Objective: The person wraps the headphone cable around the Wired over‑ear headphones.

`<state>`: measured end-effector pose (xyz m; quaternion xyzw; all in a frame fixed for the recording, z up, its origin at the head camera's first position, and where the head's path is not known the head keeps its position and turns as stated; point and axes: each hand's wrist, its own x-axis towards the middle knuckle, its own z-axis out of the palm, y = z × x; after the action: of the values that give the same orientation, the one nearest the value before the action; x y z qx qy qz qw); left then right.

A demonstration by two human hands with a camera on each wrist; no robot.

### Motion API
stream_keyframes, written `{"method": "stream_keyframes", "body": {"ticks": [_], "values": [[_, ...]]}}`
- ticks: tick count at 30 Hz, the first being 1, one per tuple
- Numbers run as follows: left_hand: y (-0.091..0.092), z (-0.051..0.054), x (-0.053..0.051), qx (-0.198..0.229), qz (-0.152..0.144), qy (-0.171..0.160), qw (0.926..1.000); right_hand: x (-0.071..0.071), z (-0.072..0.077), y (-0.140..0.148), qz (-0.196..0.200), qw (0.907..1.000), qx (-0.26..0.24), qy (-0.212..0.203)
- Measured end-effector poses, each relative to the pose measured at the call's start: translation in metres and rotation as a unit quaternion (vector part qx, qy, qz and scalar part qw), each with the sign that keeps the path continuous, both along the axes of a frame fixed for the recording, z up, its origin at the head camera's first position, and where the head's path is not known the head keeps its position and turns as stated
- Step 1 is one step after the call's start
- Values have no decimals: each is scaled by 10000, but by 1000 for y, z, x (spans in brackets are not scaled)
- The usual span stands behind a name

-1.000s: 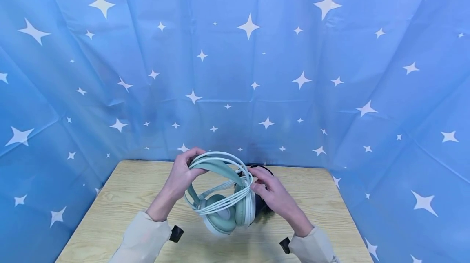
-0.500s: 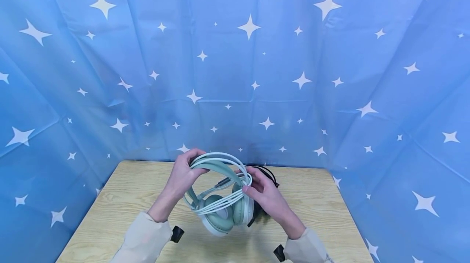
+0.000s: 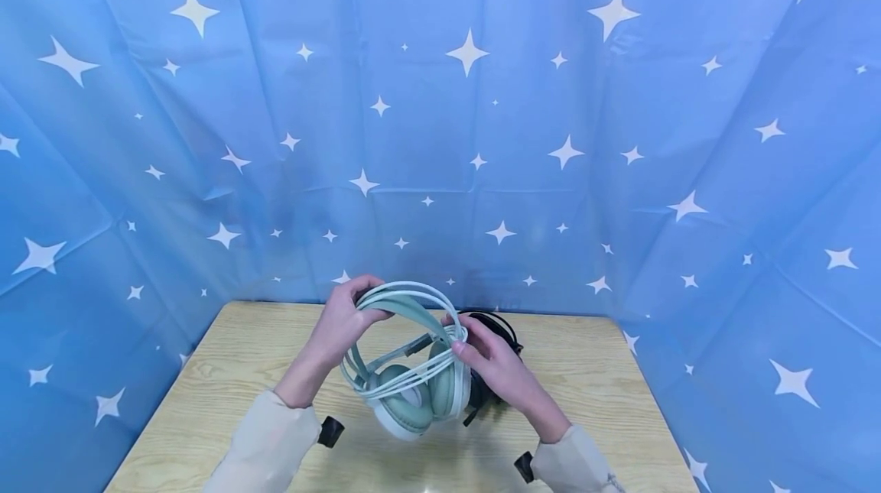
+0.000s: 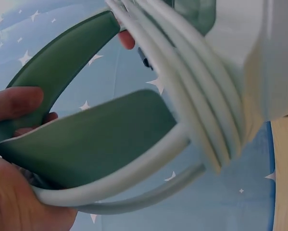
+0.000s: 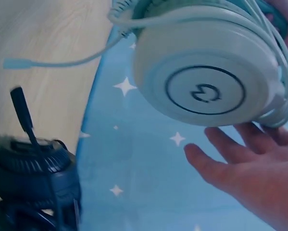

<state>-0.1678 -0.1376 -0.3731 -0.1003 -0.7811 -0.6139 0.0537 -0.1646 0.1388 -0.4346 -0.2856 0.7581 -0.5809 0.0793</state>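
A mint-green and white headset is held up over the table, its pale cable looped several times around it. My left hand grips the headband, thumb on one side and fingers on the other. At the looped cable near the right end of the headband, my right hand pinches the strands between thumb and fingers. In the right wrist view its other fingers extend below the white earcup. A mint microphone boom sticks out from the headset.
Behind my right hand, a black headset with its own microphone and black cable rests on the wooden table. A blue star-patterned curtain surrounds the back and sides.
My right hand has shifted left along the cable, and the headset has moved slightly left with it. More of the black headset's cable shows. My left hand keeps its grip on the headband.
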Motion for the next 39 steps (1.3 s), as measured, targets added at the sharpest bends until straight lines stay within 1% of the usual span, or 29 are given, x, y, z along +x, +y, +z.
{"method": "stream_keyframes", "body": {"ticks": [2, 5, 7, 9, 11, 14, 16, 17, 19, 21, 24, 27, 28, 29, 30, 32, 33, 34, 36, 37, 39], "values": [[-2, 1, -3, 81, -120, -197, 9997, -2, -3, 1, 76, 9990, -222, -377], [-6, 2, -10, 88, -253, -515, 9983, -3, -7, 0, 56, 9942, -427, -986], [-8, 2, -16, 133, -387, -764, 9962, -4, -10, -3, 3, 9900, -515, -1312], [-10, 1, -23, 206, -562, -1036, 9928, -4, -13, -6, -15, 9863, -614, -1533], [-13, -2, -31, 298, -789, -1332, 9875, -5, -16, -9, -73, 9839, -668, -1658], [-19, -7, -42, 438, -1133, -1749, 9771, -4, -19, -14, -185, 9843, -570, -1661], [-22, -11, -47, 497, -1261, -1973, 9709, -2, -19, -17, -321, 9864, -375, -1568], [-24, -13, -49, 479, -1292, -2048, 9691, -1, -19, -18, -393, 9874, -276, -1508], [-25, -19, -52, 389, -1277, -2113, 9683, 1, -19, -21, -525, 9883, -143, -1424], [-25, -27, -54, 254, -1223, -2097, 9698, 3, -19, -24, -675, 9879, -70, -1391], [-25, -39, -56, -80, -1280, -1838, 9746, 3, -25, -27, -883, 9863, -12, -1393], [-30, -48, -56, -341, -1324, -1492, 9793, 3, -35, -30, -1015, 9838, -63, -1476], [-32, -51, -55, -396, -1275, -1395, 9812, 3, -38, -31, -1046, 9826, -121, -1529], [-34, -53, -55, -326, -1194, -1324, 9834, 3, -41, -33, -1054, 9814, -209, -1589], [-36, -56, -54, -255, -1036, -1278, 9860, 3, -44, -34, -1067, 9797, -316, -1665], [-41, -64, -53, 61, -611, -1255, 9902, 3, -50, -35, -1112, 9755, -528, -1825], [-43, -69, -52, 269, -354, -1287, 9907, 3, -52, -36, -1148, 9739, -582, -1868], [-45, -74, -51, 500, -109, -1320, 9899, 2, -54, -37, -1193, 9724, -626, -1903], [-48, -85, -47, 921, 300, -1397, 9855, 0, -57, -38, -1299, 9695, -692, -1958], [-50, -90, -44, 1113, 429, -1441, 9823, -2, -58, -39, -1336, 9688, -701, -1964], [-50, -100, -37, 1369, 565, -1529, 9771, -5, -60, -40, -1409, 9671, -729, -1991]]}}
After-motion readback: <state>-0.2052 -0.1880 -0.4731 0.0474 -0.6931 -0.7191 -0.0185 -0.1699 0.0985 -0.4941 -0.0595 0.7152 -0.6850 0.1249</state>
